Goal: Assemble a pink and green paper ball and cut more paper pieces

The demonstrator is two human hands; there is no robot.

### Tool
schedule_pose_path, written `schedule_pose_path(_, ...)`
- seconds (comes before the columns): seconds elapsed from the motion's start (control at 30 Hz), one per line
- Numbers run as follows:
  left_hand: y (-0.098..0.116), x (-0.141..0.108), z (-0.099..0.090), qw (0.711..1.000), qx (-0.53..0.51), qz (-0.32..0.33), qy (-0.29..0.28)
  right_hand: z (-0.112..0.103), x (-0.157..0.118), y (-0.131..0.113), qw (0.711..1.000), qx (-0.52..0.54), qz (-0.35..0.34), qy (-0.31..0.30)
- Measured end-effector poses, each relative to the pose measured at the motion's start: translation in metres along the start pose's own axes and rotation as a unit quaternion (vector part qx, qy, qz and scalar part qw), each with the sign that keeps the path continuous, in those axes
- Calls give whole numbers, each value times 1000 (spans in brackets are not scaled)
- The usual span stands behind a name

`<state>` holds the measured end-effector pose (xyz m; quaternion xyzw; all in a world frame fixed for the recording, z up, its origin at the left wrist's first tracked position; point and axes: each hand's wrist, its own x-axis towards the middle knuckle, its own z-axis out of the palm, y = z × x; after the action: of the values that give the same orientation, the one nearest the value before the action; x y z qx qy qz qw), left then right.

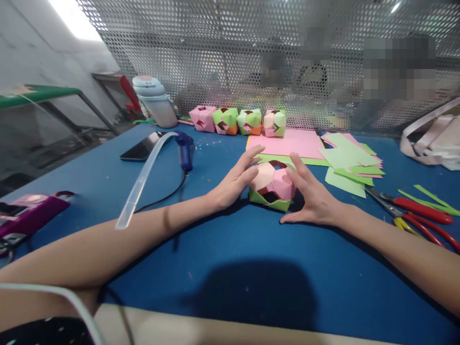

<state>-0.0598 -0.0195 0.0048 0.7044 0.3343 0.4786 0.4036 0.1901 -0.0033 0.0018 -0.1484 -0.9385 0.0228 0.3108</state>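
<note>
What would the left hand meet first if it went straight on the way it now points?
Probably the near paper shape: the left hand overlaps its edge in view, though depth, and so contact, is unclear.

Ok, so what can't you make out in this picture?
All in the head view:
Ball: its far side is hidden by its own front.
Left hand and right hand: how firmly they touch the ball can't be told.
Purple thing: cut off by the left edge.
Pale strapped thing: cut off by the right edge.
Mesh: what's behind is blurred by it and by pixel blocks.
</note>
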Motion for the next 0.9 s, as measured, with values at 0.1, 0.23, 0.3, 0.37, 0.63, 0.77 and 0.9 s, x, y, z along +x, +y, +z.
schedule_pose_path(0.1,-8,-4,-17,983,101,123,-88,3,-4,3,1000,-8,-10,-1)
schedule_pose_path(0.23,-6,-3,-17,966,186,127,-127,7,-2,10,1000,2,-19,0)
schedule_pose_path(0.3,-1,-1,-11,973,184,90,-105,6,-1,12,1000,18,0,1)
schedule_pose_path(0.37,6,3,-7,983,157,53,-80,4,0,12,998,44,35,5)
schedule_pose_path(0.63,28,16,-15,989,-41,-67,-127,-15,14,-2,919,302,245,67)
schedule_pose_path(0.77,30,14,-14,985,-22,-117,-124,-15,17,-6,876,366,311,54)
schedule_pose_path(0.9,27,13,-9,984,-26,-140,-110,-12,15,-8,873,356,327,61)
